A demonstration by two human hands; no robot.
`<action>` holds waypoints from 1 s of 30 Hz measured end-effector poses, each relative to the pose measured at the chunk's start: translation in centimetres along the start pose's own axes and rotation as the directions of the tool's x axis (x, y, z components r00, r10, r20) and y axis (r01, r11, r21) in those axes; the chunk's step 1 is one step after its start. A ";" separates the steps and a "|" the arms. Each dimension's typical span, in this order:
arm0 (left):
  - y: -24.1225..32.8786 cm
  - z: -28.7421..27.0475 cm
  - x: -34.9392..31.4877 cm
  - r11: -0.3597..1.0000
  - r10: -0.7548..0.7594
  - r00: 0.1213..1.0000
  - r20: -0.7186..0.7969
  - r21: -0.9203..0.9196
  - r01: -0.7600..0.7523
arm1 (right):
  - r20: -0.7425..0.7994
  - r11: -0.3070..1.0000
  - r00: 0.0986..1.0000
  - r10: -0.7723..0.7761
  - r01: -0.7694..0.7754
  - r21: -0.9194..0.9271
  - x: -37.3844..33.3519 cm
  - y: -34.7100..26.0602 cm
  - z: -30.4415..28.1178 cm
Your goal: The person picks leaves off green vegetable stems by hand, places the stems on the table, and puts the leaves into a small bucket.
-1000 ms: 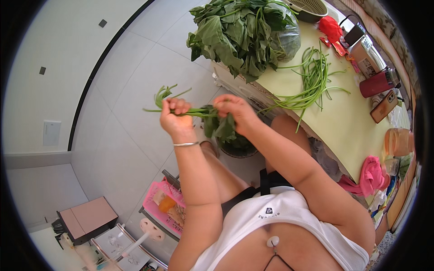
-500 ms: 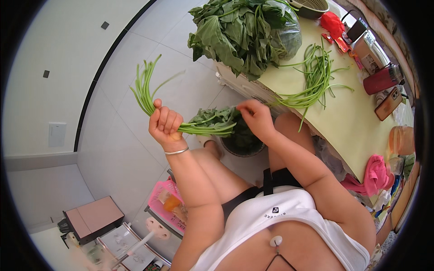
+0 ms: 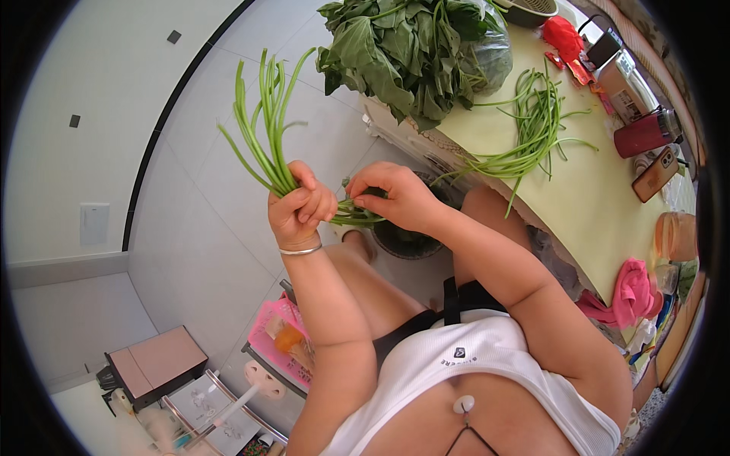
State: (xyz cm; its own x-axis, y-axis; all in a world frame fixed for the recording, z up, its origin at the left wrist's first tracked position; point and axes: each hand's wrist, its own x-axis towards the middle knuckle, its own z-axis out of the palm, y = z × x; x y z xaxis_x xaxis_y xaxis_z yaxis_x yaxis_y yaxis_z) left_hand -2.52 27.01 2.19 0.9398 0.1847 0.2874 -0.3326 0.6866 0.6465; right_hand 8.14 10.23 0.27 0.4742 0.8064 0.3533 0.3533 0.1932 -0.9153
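Note:
My left hand (image 3: 303,204) is closed round a bunch of long green vegetable stems (image 3: 265,125). Their cut ends fan out up and to the left, while the other end runs toward my right hand (image 3: 397,196). That hand's thumb and fingers pinch together at this end of the bunch, partly covering it. Below and behind my right hand, a dark round bin (image 3: 407,242) stands on the floor, with dark green matter in it. A big heap of leafy greens (image 3: 388,64) overhangs the table corner, and a loose pile of bare stems (image 3: 537,125) lies right of it.
The pale yellow tabletop (image 3: 597,228) holds a red bottle (image 3: 646,134), a phone (image 3: 655,175), a pink cloth (image 3: 631,292) and a basket (image 3: 528,11) at the far edge. At lower left stand a pink crate (image 3: 268,334) and a pink-topped box (image 3: 158,363).
My hands have come closer together: the left moved right, the right moved left onto the bunch. The stems now point more upward. The leaves that showed at the bunch's end are mostly hidden.

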 end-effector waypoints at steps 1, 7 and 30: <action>-0.1 0.0 0.0 0.999 -0.022 1.000 -0.010 0.025 0.022 | 0.036 0.995 0.999 -0.034 0.037 -0.091 0.1 -0.1 0.1; 0.0 0.3 -0.1 0.987 -0.135 0.987 -0.090 0.074 0.142 | 0.166 0.954 0.982 -0.092 0.135 -0.269 0.6 -0.9 0.6; 0.4 -0.1 -0.5 0.975 -0.055 0.981 0.188 -0.202 0.094 | 0.056 0.988 0.998 0.041 -0.032 -0.153 -0.9 -0.9 1.3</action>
State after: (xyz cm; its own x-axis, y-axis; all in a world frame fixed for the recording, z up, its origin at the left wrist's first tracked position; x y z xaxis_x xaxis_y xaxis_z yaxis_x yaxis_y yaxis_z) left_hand -3.18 27.27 2.26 0.9253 0.0107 0.3791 -0.2204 0.8287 0.5145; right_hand 6.29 10.05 0.52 0.4423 0.8436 0.3044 0.4575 0.0796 -0.8856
